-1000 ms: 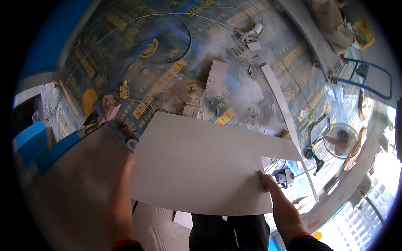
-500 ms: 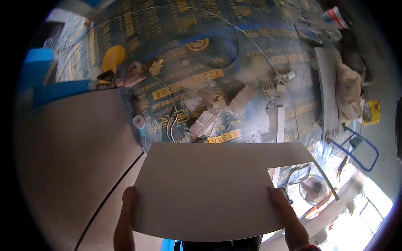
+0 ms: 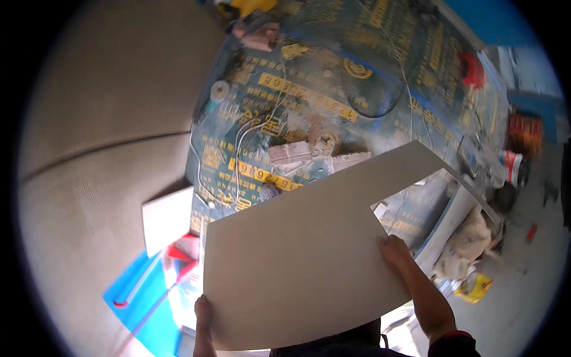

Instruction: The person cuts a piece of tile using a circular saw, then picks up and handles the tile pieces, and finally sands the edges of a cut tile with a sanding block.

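A large, flat grey panel (image 3: 297, 262) with a rectangular cutout near its far right corner spans the space before me. Past the cutout, a narrow strip of it runs on at the right. My left hand (image 3: 203, 309) grips its left edge low down, the fingers hidden beneath. My right hand (image 3: 394, 250) closes on the edge at the cutout's near side, its thumb side on top. The panel is slanted, its right side farther from me than its left. Through the cutout I see the floor and part of a long pale board.
Broken brick pieces (image 3: 290, 153) and pale cables (image 3: 241, 140) lie on the printed green floor sheet (image 3: 238, 178). A beige sack (image 3: 467, 241) and a yellow bag (image 3: 476, 288) are at right. A white tile (image 3: 168, 220) stands by the grey wall (image 3: 113, 119) at left.
My view has turned toward the right. The panel, still in both hands, has swung from nearly level to slanted, its right end now farther up in view and its left end lower.
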Tool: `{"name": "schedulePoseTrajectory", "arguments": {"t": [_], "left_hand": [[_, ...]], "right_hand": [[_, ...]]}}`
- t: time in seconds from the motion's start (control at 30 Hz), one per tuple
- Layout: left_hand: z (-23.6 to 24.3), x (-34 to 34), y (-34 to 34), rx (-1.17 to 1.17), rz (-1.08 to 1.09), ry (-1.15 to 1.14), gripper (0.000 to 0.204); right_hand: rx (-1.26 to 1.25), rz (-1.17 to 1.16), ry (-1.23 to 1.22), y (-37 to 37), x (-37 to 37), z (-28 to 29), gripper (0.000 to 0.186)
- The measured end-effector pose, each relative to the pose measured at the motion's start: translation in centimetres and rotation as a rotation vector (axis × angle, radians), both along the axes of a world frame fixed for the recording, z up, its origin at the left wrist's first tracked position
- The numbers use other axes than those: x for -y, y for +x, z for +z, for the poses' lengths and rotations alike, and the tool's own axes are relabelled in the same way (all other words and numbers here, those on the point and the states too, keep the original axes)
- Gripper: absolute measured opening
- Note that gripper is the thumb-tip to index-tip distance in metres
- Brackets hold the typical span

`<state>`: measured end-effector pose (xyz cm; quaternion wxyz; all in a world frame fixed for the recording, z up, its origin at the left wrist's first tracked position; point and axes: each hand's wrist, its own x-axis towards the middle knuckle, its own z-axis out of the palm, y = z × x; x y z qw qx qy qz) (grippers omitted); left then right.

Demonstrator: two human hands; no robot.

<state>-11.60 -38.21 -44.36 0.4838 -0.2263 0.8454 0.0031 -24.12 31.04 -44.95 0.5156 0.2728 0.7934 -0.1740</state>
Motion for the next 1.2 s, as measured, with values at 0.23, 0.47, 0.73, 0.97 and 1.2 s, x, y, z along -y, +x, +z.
{"name": "schedulePoseTrajectory", "arguments": {"t": [0.23, 0.47, 0.73, 0.97, 1.2], "left_hand": [[-2.9, -10.2, 25.1, -0.156, 0.525, 0.064, 0.032], [-2.3, -20.4, 32.6, 0.067, 1.154, -0.154, 0.034], [-9.9, -22.6, 46.7, 0.092, 0.248, 0.116, 0.03], [-17.4, -17.9, 43.1, -0.078, 0.863, -0.008, 0.031], [-19.6, -16.4, 44.5, -0.064, 1.144, 0.02, 0.033]], "right_hand": [[-0.019, 0.427, 0.104, -5.6, 4.6, -2.8, 0.063], [-0.039, 0.752, 0.018, -6.8, 9.6, -5.1, 0.062], [0.071, 0.839, 0.051, -6.5, 17.1, -9.3, 0.059], [-0.031, 0.92, 0.102, -6.4, 21.0, -12.9, 0.063], [-0.068, 0.954, 0.074, -5.9, 23.4, -14.2, 0.063]]}}
